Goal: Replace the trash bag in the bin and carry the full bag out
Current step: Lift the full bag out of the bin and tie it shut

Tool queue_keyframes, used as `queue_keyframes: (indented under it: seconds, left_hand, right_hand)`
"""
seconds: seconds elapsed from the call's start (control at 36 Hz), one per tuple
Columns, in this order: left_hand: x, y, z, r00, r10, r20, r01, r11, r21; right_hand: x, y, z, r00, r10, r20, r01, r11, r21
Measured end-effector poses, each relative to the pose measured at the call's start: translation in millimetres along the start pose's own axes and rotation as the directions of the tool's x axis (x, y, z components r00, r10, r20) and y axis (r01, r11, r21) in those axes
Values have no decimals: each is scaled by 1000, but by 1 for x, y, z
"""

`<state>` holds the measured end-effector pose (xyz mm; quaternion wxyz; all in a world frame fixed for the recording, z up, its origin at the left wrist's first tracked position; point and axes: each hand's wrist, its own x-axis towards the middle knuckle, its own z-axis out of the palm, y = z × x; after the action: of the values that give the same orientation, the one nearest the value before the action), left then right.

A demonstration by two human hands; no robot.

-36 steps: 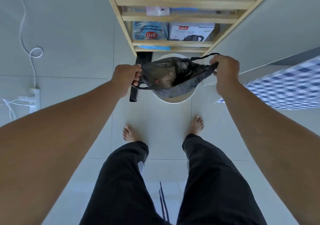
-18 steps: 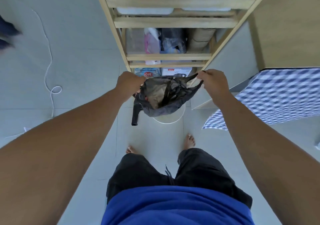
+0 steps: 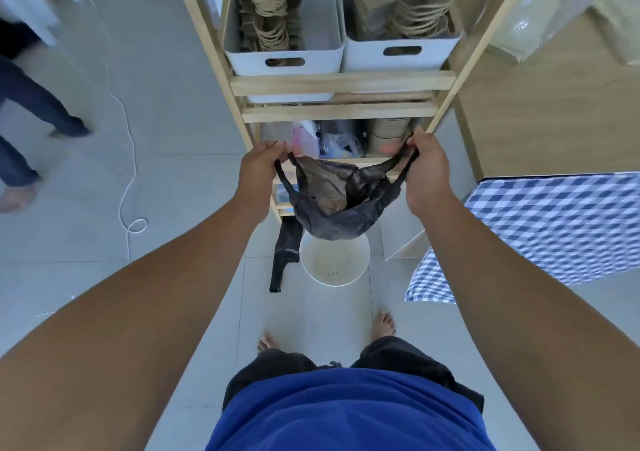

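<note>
Full bag [image 3: 341, 204] is now clear of the bin [image 3: 334, 263]: a second ago it sat low in the bin mouth, half a second ago just above the rim, and now it hangs well above it, with the bin's pale inside visible and bare. The view has risen too, so the person appears to have straightened up. Judgement: lift-out step is done; the bin awaits a liner.

Left hand [image 3: 258, 170], fingers closed, pinches the bag's left handle loop at 9 o'clock of the bag. Right hand [image 3: 424, 170], fingers closed, grips the right handle at 3 o'clock. The bag mouth is stretched open between them; brownish contents show through the thin dark film.

A dark flat strip [image 3: 285, 253] lies on the floor touching the bin at its 9 o'clock. It is probably the fresh bag, but I cannot confirm this.

Surroundings:
- Wooden shelf [image 3: 341, 83] at 12 o'clock, directly behind the bag, with two white crates [image 3: 284, 55] holding rope coils.
- Checked cloth [image 3: 554, 228] at 3 o'clock, hanging close to the bin.
- White cable [image 3: 130, 159] loops over the floor at 9 o'clock.
- Another person's legs [image 3: 31, 114] at 10 o'clock, blurred.

Obstructions: both hands are occupied, so the bag must be set down or shifted to one hand before lining. The open mouth risks spillage if it tilts. Cable and bystander lie on the leftward exit path.
</note>
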<state>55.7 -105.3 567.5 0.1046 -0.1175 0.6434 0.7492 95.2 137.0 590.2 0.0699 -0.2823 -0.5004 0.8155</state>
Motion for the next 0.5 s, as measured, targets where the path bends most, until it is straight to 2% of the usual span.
queue_keyframes:
  seconds: [0.06,0.11,0.17,0.31,0.42,0.5]
  left_hand:
    - [-2,3,5,999,-8,44,12,995,-101]
    - [-4,9,15,998,-53,33,59,975,-214]
    - [-2,13,21,995,-102,4,100,967,-235]
    - [3,15,23,998,-61,29,61,998,-24]
    - [5,12,21,994,-99,41,94,991,100]
    - [1,9,23,994,-99,40,92,985,147]
  right_hand:
    - [4,-3,3,999,14,-29,-14,1000,-23]
    - [7,-6,3,999,15,-51,-18,998,-67]
    - [9,-8,4,999,26,-43,-31,994,-109]
    - [10,-13,-2,998,60,4,-57,960,-276]
    - [8,-8,-8,999,-6,45,26,891,-452]
    - [5,-5,-9,997,-33,75,63,900,-431]
